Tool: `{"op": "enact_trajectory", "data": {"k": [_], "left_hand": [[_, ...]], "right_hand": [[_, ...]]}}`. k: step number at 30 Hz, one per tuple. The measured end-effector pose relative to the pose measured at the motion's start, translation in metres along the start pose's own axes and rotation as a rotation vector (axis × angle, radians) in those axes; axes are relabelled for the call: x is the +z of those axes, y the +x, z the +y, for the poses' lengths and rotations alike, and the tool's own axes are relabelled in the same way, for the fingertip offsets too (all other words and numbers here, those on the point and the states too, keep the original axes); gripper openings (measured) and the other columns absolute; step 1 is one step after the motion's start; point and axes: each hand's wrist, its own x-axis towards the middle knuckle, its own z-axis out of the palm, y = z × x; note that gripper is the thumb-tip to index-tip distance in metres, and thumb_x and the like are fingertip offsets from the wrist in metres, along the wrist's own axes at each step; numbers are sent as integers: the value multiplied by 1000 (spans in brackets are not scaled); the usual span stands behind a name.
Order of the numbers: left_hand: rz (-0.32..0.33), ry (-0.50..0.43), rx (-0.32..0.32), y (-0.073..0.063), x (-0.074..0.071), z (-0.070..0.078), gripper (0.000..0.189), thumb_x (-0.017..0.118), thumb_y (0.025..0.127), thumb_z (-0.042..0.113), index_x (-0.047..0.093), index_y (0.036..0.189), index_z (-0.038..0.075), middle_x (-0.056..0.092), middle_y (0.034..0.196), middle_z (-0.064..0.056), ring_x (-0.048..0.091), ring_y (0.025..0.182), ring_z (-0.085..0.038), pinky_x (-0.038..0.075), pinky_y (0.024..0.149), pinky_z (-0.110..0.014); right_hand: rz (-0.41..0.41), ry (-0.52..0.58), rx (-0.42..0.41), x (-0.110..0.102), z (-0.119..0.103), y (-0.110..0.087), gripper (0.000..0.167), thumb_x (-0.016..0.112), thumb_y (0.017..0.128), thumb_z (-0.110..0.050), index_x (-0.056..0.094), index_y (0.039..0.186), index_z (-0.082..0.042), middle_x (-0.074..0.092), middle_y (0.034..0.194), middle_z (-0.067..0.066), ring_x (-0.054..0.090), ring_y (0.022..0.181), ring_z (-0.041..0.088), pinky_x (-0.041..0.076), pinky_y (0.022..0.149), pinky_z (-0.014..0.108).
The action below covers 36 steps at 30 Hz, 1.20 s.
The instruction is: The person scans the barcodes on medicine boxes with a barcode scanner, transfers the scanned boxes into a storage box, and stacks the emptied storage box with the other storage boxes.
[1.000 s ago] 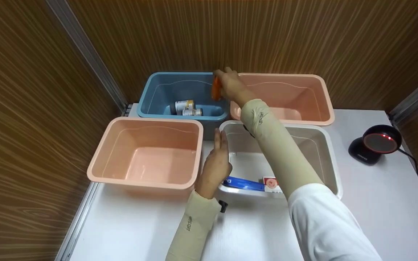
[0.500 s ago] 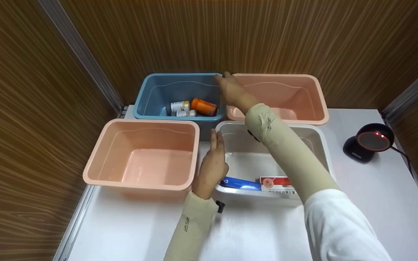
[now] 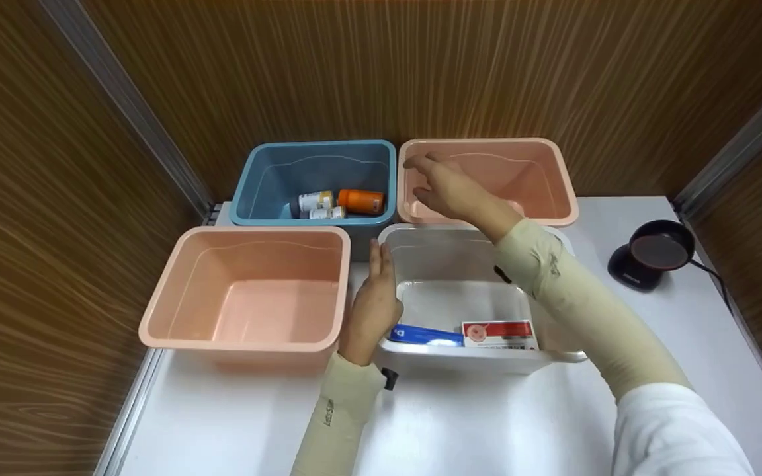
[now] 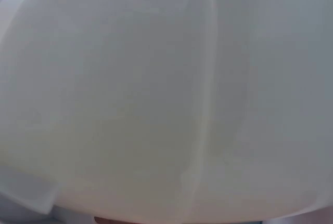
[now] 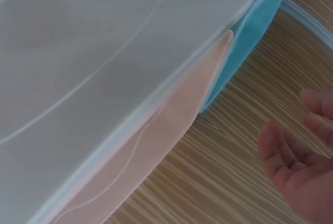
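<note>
My right hand (image 3: 454, 188) is above the back right pink bin (image 3: 569, 192), fingers loosely bent and holding nothing. The right wrist view shows the same hand (image 5: 302, 172) with its fingers apart. An orange bottle (image 3: 362, 201) lies in the blue bin (image 3: 249, 178) beside small white-labelled bottles (image 3: 316, 200). Straight-fingered, my left hand (image 3: 374, 307) lies along the left side of the white bin (image 3: 460, 297). In that bin are a blue box (image 3: 426, 335) and a red-and-white box (image 3: 499, 334). A pale bin wall (image 4: 130, 89) fills the left wrist view, which hides the left hand.
Another pink bin (image 3: 149, 317) stands at the front left. On the right of the white table (image 3: 473, 423) sits a black scanner-like device (image 3: 652, 254) with a cable. Wood-patterned panels (image 3: 354, 73) enclose the back and sides.
My right hand let go of the orange bottle, which dropped into the blue bin and now lies there. The hand then moved right, over the back pink bin. The left hand keeps its place.
</note>
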Motion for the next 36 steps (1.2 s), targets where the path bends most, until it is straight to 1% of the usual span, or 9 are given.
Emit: {"op": "enact_trajectory", "data": {"k": [5,8,13,17,21,28,30,33,36], "left_hand": [[-5,15,3,-1,1,-1,81,61,89,-9,20,159,-3,4,166,-23,49,59,-12,44,51,-19],[-7,6,4,0,1,-1,81,61,89,-9,20,159,-3,4,166,-23,53,61,-14,46,53,-20],[-10,4,8,0,1,-1,82,63,89,-9,20,158,-4,4,166,-24,58,68,-17,48,55,-19],[-11,-2,10,0,1,-1,84,64,87,-11,19,158,-4,3,166,-24,56,67,-18,47,55,-20],[-23,-20,-5,1,1,-1,87,64,86,-13,18,159,-3,2,167,-22,54,66,-16,47,55,-19],[-26,-19,-6,0,3,0,88,63,85,-14,17,159,-3,2,167,-22,51,63,-15,45,52,-19],[-22,-21,2,-1,2,0,87,62,85,-15,18,159,-3,3,166,-23,51,63,-15,45,51,-20],[-25,-20,-5,0,1,1,88,62,85,-15,17,159,-3,2,166,-23,51,63,-16,44,51,-21],[-40,-12,-26,1,1,2,89,63,86,-13,16,160,-1,1,167,-21,53,65,-16,46,52,-20]], "right_hand": [[-2,29,-44,-3,2,-34,29,66,94,-2,63,122,3,63,116,20,65,97,37,54,87,48],[-37,22,-73,-3,6,-51,20,67,94,-5,68,113,1,66,105,16,64,90,32,55,81,45],[-191,-32,-97,3,17,-76,14,69,92,-9,73,104,-2,69,92,9,64,81,25,55,75,43],[-313,-57,-74,14,31,-92,17,70,90,-7,74,105,0,71,95,12,66,87,29,55,81,47],[-364,-48,-17,24,46,-101,23,70,89,-5,73,110,3,71,102,16,66,93,33,54,85,50],[-382,-60,-29,37,69,-110,26,71,83,-1,73,108,4,72,103,15,66,89,31,54,82,48],[-422,-64,-2,40,69,-110,27,72,84,-4,72,111,3,72,104,14,65,86,28,54,79,46],[-500,-83,29,45,67,-109,28,76,85,-11,73,111,-1,71,96,10,60,78,24,53,73,43],[-578,-73,22,54,63,-108,31,78,86,-17,74,112,-3,70,93,10,61,81,25,53,76,45]]}}
